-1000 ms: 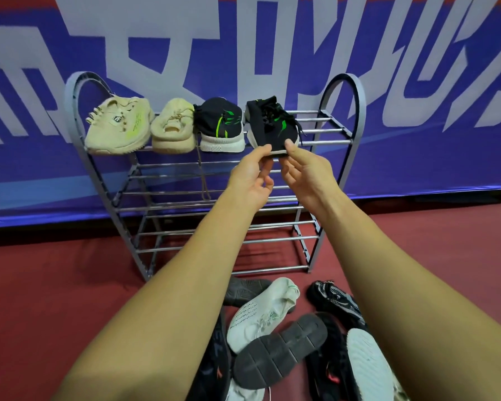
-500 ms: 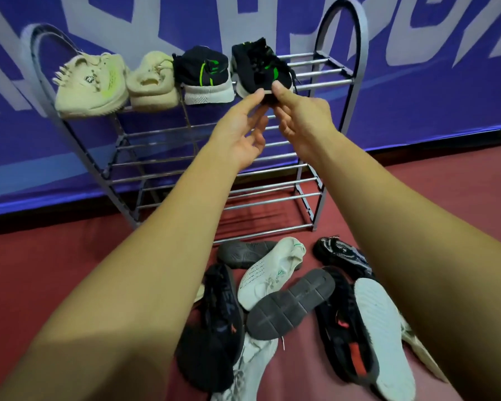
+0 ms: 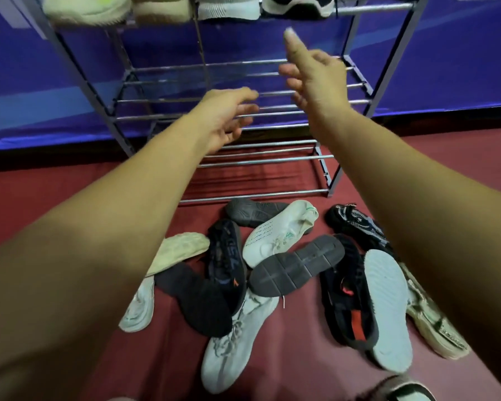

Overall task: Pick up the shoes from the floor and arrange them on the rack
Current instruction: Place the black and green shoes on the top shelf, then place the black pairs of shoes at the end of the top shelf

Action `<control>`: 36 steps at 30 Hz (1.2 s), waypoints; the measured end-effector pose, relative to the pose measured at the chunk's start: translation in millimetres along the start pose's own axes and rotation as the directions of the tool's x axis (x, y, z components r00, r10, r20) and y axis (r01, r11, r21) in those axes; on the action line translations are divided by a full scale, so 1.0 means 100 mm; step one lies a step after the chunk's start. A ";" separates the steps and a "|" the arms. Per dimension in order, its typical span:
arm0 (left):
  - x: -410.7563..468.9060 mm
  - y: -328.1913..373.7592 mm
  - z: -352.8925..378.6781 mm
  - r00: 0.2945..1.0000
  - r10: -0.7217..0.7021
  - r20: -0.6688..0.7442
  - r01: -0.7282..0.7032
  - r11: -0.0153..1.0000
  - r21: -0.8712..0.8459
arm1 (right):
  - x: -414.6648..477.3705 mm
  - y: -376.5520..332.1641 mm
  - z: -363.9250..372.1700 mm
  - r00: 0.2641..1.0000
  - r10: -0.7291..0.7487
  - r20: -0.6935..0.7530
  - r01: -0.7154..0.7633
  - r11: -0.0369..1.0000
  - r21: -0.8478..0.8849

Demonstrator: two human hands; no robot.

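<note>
backdrop: a blue banner [image 3: 460,53] with pale markings hangs behind; a dark red floor [image 3: 70,198] runs below it.
left hand [image 3: 223,120]: held out in front of the rack's middle bars, fingers loosely apart and slightly bent, holding nothing.
right hand [image 3: 315,79]: raised higher, below the top shelf, one finger up and the rest spread, holding nothing.
shoes versus fingers: no shoe touches either hand; the black shoe [image 3: 298,5] on the top shelf sits above the right hand's raised fingertip, with a gap between them, and the floor pile lies well below both hands.
rack [image 3: 342,157]: grey metal frame with shelves of silver bars, standing against the banner.
top shelf: four shoes side by side, cut off by the frame's upper edge: a cream shoe [image 3: 87,8], a second cream shoe [image 3: 159,10], a white-soled shoe [image 3: 227,8], then the black shoe.
lower shelves: only bars show.
floor pile: in front of the rack, overlapping: a white shoe [image 3: 278,233], a grey upturned sole [image 3: 295,266] lying across it, a dark shoe with an orange mark [image 3: 226,261], a black shoe with a red patch [image 3: 344,299], a white upturned sole [image 3: 388,305], a patterned black shoe [image 3: 356,224] and a pale grey shoe [image 3: 232,342] nearest the camera.
</note>
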State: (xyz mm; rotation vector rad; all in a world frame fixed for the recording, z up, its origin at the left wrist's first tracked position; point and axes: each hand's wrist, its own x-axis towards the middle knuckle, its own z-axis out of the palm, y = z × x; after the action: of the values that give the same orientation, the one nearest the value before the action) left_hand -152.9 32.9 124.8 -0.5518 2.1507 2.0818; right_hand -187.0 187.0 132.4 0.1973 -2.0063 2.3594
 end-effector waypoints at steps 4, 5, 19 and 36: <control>0.01 -0.40 -0.11 1.000 -0.010 -0.029 0.017 0.968 0.250 | -0.11 0.43 0.00 0.987 0.142 0.078 -0.127 0.977 -0.173; 0.02 -0.50 -0.12 1.000 -0.011 -0.026 0.019 0.949 0.316 | -0.14 0.53 -0.02 0.975 0.197 0.101 -0.168 0.955 -0.244; 0.01 -1.66 0.16 0.937 -0.226 0.268 -0.174 0.364 0.915 | -0.59 1.31 -0.62 0.654 0.724 0.221 0.193 0.123 -0.973; -0.25 -3.09 0.91 0.917 -0.235 0.323 -0.343 -0.048 0.938 | -1.09 2.14 -1.13 0.448 0.878 0.168 0.432 -0.048 -0.901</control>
State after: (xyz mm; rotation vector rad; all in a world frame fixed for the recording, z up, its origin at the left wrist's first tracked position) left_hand -45.9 127.1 -165.7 0.2185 2.5715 -0.0552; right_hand -111.5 269.4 -108.7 1.0460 -3.8574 -0.4053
